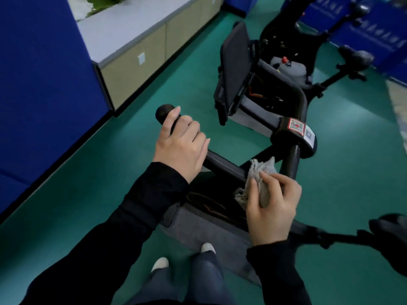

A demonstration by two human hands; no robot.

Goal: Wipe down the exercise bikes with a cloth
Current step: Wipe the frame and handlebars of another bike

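I had the left hand (180,146) on the near bike's (198,230) bar (224,166). Its fingers were curled close together over the left grip, and the thumb lay along the rounded end. The right hand (273,208) held the cloth (262,172), with fingers and thumb curled round a bunched wad of it. The cloth was grey, coarse-woven and crumpled, with frayed edges. One corner stuck up past the fingertips and a ragged bit hung out by the thumb. It sat where the bar meets a black tube (290,161), below a clamp with a red sticker (296,126). I could not tell whether it pressed on the metal. A dark screen (235,69) and another bike (286,40) stood beyond on the green floor (132,172).
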